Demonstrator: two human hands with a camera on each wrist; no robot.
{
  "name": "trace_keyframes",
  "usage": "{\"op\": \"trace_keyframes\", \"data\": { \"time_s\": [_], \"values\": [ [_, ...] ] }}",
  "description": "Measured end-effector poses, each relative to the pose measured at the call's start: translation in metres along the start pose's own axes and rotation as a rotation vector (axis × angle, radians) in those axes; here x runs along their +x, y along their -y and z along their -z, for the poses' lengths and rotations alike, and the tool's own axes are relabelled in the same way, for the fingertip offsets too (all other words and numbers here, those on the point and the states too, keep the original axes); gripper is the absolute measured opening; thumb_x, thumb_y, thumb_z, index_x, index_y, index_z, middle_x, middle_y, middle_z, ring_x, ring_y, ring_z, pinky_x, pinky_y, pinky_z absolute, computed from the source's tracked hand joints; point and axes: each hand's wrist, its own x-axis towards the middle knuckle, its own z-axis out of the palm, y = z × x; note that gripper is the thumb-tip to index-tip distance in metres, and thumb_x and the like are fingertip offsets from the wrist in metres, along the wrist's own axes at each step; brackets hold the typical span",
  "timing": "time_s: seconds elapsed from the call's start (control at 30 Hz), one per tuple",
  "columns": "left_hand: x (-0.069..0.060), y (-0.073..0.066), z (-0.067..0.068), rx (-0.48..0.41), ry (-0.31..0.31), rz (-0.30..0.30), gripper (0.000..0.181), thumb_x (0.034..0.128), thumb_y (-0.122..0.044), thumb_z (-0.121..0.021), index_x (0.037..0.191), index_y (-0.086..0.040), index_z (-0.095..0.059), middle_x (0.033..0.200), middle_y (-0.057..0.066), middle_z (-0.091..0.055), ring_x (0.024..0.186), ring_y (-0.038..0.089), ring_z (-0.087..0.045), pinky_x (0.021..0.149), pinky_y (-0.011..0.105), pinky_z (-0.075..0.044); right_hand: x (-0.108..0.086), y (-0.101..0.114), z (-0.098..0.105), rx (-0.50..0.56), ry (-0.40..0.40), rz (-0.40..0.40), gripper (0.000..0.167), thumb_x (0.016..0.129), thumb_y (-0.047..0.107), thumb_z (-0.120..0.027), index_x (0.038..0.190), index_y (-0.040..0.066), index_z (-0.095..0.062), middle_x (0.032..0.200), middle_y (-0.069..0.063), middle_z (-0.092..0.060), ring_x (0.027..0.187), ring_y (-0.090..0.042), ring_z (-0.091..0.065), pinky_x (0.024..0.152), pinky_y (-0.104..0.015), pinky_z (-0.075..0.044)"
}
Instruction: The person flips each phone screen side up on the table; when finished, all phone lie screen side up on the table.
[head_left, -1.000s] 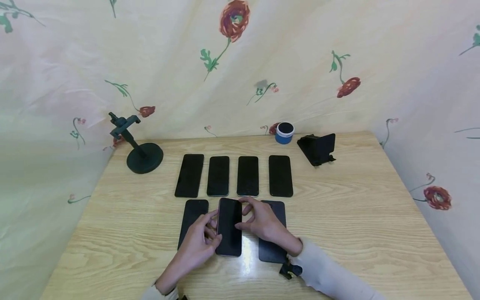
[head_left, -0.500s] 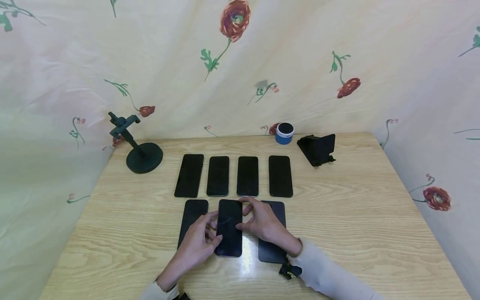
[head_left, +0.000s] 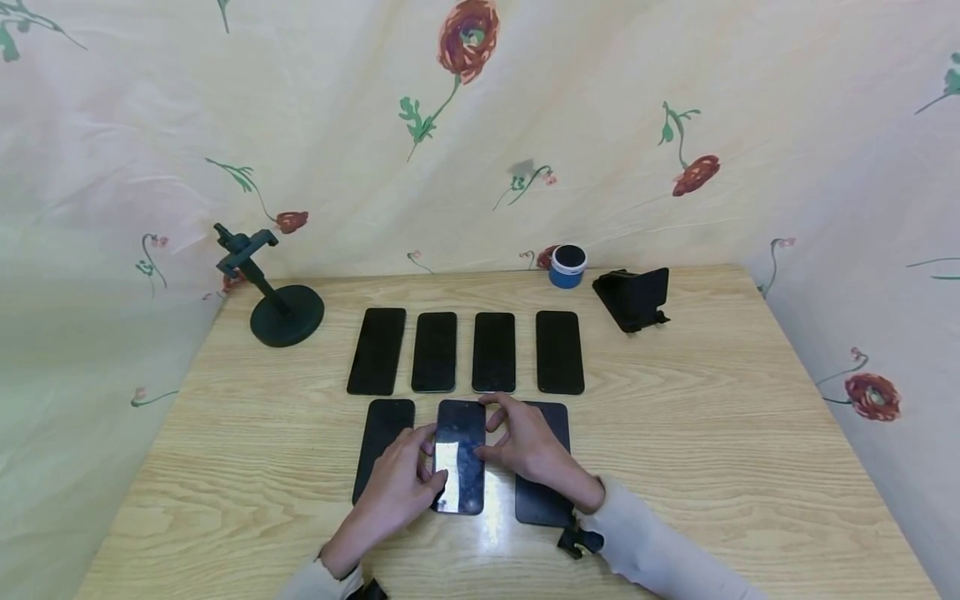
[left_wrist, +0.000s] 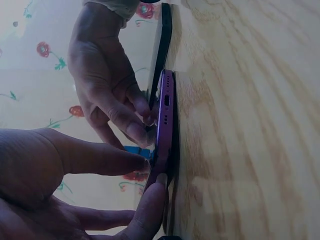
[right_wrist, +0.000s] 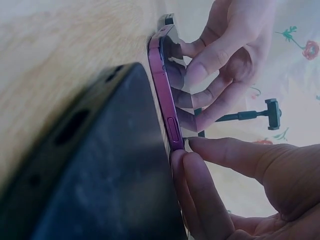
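Note:
A smartphone (head_left: 462, 442) with a dark screen is in the middle of the front row, its purple-pink frame (right_wrist: 162, 90) visible in the right wrist view. My left hand (head_left: 397, 483) pinches its left side between thumb and fingers. At the upper right side, my right hand (head_left: 525, 442) pinches the phone too. In the left wrist view the end with the charging port (left_wrist: 167, 101) is close to the wood; I cannot tell whether the phone fully touches the table. Phones lie on either side, one (head_left: 384, 442) partly under my left hand, another (head_left: 545, 496) under my right.
Behind, several dark phones (head_left: 494, 352) lie in a row on the wooden table (head_left: 712, 433). A round-based phone stand (head_left: 288, 317) is at the back left. A blue-white round container (head_left: 567, 268) and a black folding stand (head_left: 636, 298) are at the back right.
The held phone has tipped slightly and shifted a little toward me; a bright reflection now shows on its lower screen. Both hands keep their hold.

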Motion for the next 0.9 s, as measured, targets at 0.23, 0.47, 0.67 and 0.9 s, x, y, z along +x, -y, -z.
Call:
{"op": "trace_keyframes", "data": {
  "time_s": [0.23, 0.47, 0.67, 0.9],
  "values": [
    [0.002, -0.0008, 0.0, 0.02, 0.011, 0.024, 0.062, 0.0854, -0.008, -0.082, 0.142, 0.001, -0.057, 0.106, 0.007, -0.058, 0.073, 0.01, -0.054, 0.059, 0.022, -0.041, 0.0006, 0.001, -0.0009, -0.006, -0.011, -0.01, 0.068, 0.077, 0.011, -0.091, 0.137, 0.011, -0.061, 0.099, -0.001, -0.071, 0.069, -0.008, -0.06, 0.075, -0.028, -0.048],
    [0.0036, -0.0023, 0.0009, 0.046, 0.036, 0.029, 0.061, 0.0873, -0.011, -0.082, 0.141, 0.002, -0.056, 0.108, 0.008, -0.057, 0.072, 0.011, -0.051, 0.057, 0.022, -0.04, 0.0004, -0.0001, -0.0015, -0.025, -0.028, -0.004, 0.068, 0.075, 0.013, -0.093, 0.135, 0.011, -0.063, 0.097, -0.001, -0.072, 0.077, -0.011, -0.057, 0.079, -0.031, -0.049],
    [0.0035, -0.0051, 0.0021, 0.076, 0.042, 0.032, 0.061, 0.0883, -0.012, -0.082, 0.142, 0.002, -0.055, 0.108, 0.007, -0.056, 0.072, 0.012, -0.05, 0.059, 0.023, -0.039, -0.0003, -0.0009, 0.0012, 0.005, 0.006, -0.006, 0.068, 0.078, 0.012, -0.091, 0.138, 0.011, -0.06, 0.102, -0.003, -0.071, 0.071, -0.007, -0.067, 0.077, -0.029, -0.052],
    [0.0041, -0.0074, 0.0003, 0.167, 0.013, 0.022, 0.071, 0.0857, -0.016, -0.085, 0.146, -0.001, -0.051, 0.114, 0.01, -0.056, 0.073, 0.015, -0.052, 0.067, 0.032, -0.042, -0.0036, -0.0004, 0.008, 0.101, 0.06, -0.031, 0.069, 0.08, 0.009, -0.089, 0.142, 0.01, -0.057, 0.109, -0.008, -0.07, 0.082, -0.015, -0.077, 0.071, -0.028, -0.059]
  ]
}}
